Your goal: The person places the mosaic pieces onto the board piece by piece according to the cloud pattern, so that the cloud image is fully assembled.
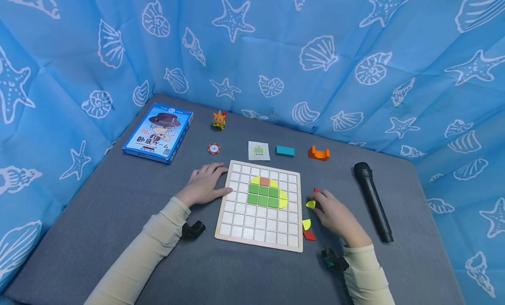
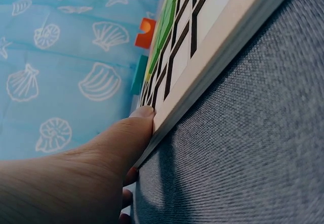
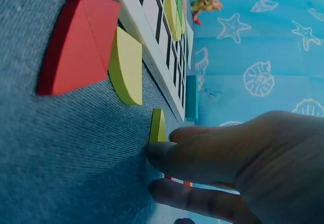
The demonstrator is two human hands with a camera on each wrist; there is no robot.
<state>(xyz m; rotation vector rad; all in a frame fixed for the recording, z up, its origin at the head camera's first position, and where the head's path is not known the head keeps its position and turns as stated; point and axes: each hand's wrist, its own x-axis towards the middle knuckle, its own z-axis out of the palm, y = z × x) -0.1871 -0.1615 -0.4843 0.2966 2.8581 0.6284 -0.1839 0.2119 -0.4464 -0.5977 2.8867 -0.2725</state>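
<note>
A square wooden grid board (image 1: 256, 226) lies on the table, holding green square tiles (image 1: 263, 190), yellow quarter-circle tiles (image 1: 282, 199) and one orange-brown square tile (image 1: 264, 181). My left hand (image 1: 203, 184) rests at the board's left edge, its thumb (image 2: 136, 127) touching the rim and its fingers fairly straight. Right of the board, my right hand (image 1: 335, 213) pinches a yellow quarter-circle tile (image 3: 157, 124) close to the table. Beside that hand lie another yellow quarter-circle tile (image 1: 306, 225) and a red piece (image 1: 309, 235). More red (image 1: 316, 189) shows beyond its fingers.
Behind the board are a pattern card (image 1: 258, 151), a teal block (image 1: 285, 151), an orange notched block (image 1: 318, 153), a poker chip (image 1: 214, 148) and a small figure (image 1: 218, 120). A blue game box (image 1: 159, 133) lies left, a black microphone (image 1: 372, 202) right.
</note>
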